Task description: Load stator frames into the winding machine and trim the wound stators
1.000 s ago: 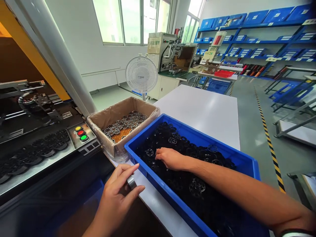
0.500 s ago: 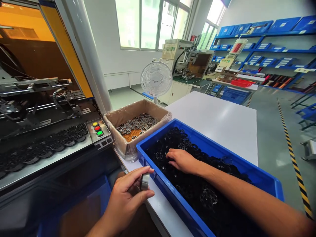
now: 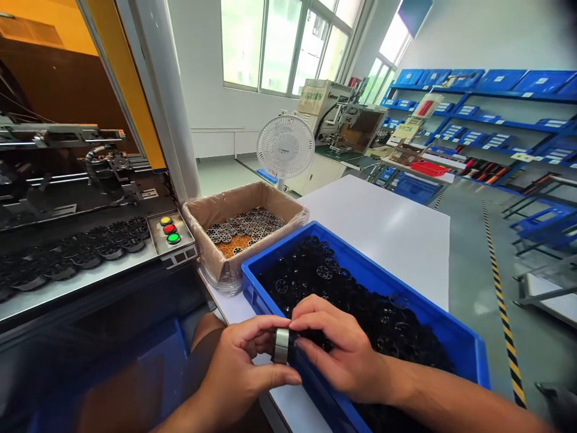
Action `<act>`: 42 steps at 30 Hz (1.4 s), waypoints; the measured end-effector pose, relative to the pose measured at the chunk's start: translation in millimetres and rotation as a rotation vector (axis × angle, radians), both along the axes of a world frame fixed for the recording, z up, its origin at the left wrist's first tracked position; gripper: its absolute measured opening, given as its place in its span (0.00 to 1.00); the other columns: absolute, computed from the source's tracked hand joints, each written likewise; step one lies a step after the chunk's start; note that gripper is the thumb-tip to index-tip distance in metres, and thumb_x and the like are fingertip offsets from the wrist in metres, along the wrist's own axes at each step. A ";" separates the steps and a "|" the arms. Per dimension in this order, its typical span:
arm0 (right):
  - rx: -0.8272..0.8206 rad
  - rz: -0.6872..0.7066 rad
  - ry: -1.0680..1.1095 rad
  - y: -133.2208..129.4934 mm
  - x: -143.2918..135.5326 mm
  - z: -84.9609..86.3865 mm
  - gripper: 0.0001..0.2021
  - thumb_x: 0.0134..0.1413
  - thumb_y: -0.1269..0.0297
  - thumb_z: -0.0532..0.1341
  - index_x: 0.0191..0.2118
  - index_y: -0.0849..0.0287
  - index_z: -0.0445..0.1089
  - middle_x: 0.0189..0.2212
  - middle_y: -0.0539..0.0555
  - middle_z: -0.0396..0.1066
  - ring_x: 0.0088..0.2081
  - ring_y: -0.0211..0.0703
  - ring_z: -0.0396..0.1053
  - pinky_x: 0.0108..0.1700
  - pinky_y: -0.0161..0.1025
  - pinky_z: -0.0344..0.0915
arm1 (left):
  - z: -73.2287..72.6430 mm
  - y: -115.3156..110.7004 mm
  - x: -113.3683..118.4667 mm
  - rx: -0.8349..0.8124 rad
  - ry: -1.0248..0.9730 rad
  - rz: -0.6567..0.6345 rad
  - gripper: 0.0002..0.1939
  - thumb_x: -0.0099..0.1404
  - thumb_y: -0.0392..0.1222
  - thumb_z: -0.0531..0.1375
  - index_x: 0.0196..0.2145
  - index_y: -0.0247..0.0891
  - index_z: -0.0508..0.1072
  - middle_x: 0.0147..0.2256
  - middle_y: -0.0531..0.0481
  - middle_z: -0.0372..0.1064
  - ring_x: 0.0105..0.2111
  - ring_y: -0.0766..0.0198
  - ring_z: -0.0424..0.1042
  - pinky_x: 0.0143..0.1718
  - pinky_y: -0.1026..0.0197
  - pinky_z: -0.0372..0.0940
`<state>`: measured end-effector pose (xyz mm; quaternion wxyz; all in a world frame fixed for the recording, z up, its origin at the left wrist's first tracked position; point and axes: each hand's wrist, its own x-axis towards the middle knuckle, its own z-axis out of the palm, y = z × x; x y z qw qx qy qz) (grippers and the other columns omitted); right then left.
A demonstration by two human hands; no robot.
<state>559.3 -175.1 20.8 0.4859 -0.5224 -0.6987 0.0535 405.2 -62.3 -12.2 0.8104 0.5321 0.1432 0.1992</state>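
Bringing both hands together, the person is holding a silver-rimmed part (image 3: 282,346) just in front of the near wall of a blue bin (image 3: 360,267). The left hand (image 3: 247,364) is gripping it, with the index finger lying above and the thumb below. The right hand (image 3: 338,349) is bending its fingers in against the part's far side; a dark patch is showing there, but whether this grip is enclosing a separate piece cannot be told. Half a second earlier the right hand was reaching among the black parts (image 3: 383,319) in the bin; now it is meeting the left. The handling is thus appearing to shift from picking in the bin to two-handed work on the held part.

Beyond the bin's left end, a plastic-wrapped cardboard box (image 3: 238,201) is holding silvery wheel-like parts (image 3: 247,224). Both containers are standing on a white tabletop (image 3: 383,222). At left, a row of black parts (image 3: 85,255) is lying on a machine ledge beside yellow, red and green buttons (image 3: 169,230), no lettering being visible on them.

Writing is remaining illegible throughout: a white fan (image 3: 285,147) is carrying small dark lettering at its hub, and blue storage bins (image 3: 500,79) on the far shelves are bearing white labels, all too small for reading.
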 end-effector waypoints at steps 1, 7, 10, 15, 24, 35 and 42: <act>0.019 -0.006 -0.001 0.1 -0.2 -1.1 0.13 0.56 0.79 0.60 0.46 0.60 0.69 0.36 0.57 0.72 0.37 0.42 0.70 0.38 0.41 0.72 | -0.9 -1.3 0.8 -0.003 0.003 0.002 0.25 0.42 0.32 0.76 0.40 0.36 0.79 0.32 0.48 0.81 0.32 0.62 0.78 0.35 0.65 0.72; 0.074 0.038 -0.087 -0.3 0.8 -0.7 0.20 0.52 0.79 0.61 0.52 0.60 0.66 0.39 0.60 0.71 0.39 0.45 0.70 0.39 0.44 0.74 | 1.8 -2.2 0.1 0.031 -0.017 0.082 0.24 0.42 0.31 0.76 0.39 0.37 0.79 0.34 0.49 0.81 0.33 0.62 0.79 0.37 0.66 0.73; 0.090 0.047 -0.163 0.1 1.1 -0.8 0.24 0.52 0.76 0.61 0.56 0.61 0.63 0.41 0.62 0.70 0.41 0.47 0.71 0.41 0.45 0.74 | 4.1 -1.1 -1.8 0.051 -0.002 0.123 0.24 0.42 0.32 0.76 0.38 0.37 0.79 0.36 0.47 0.81 0.35 0.60 0.79 0.39 0.64 0.73; 0.183 -0.026 -0.313 1.9 2.5 -4.6 0.21 0.55 0.73 0.63 0.55 0.64 0.64 0.40 0.63 0.71 0.41 0.48 0.70 0.40 0.45 0.74 | 4.8 0.1 -4.5 0.052 0.010 0.130 0.23 0.42 0.32 0.76 0.38 0.36 0.79 0.34 0.47 0.81 0.35 0.58 0.80 0.38 0.63 0.74; 0.202 -0.034 -0.352 3.4 3.8 -3.3 0.22 0.57 0.73 0.63 0.57 0.61 0.64 0.38 0.61 0.72 0.39 0.47 0.71 0.38 0.45 0.74 | 4.6 -0.8 -5.2 0.010 0.025 0.117 0.25 0.40 0.33 0.77 0.38 0.37 0.79 0.32 0.48 0.82 0.33 0.59 0.80 0.37 0.63 0.75; 0.223 -0.051 -0.488 -0.6 5.9 -12.2 0.15 0.58 0.72 0.63 0.51 0.68 0.69 0.38 0.62 0.72 0.39 0.47 0.69 0.38 0.46 0.73 | -5.4 -3.3 -5.9 0.110 0.001 0.059 0.24 0.45 0.38 0.76 0.43 0.40 0.80 0.37 0.49 0.82 0.37 0.56 0.80 0.40 0.64 0.74; 0.057 0.009 -0.116 4.3 10.1 -6.5 0.25 0.60 0.57 0.64 0.58 0.65 0.65 0.44 0.63 0.69 0.45 0.47 0.70 0.46 0.45 0.73 | -3.8 -6.2 -20.6 0.439 0.008 -0.012 0.25 0.70 0.41 0.57 0.63 0.47 0.64 0.60 0.45 0.68 0.57 0.55 0.70 0.58 0.58 0.65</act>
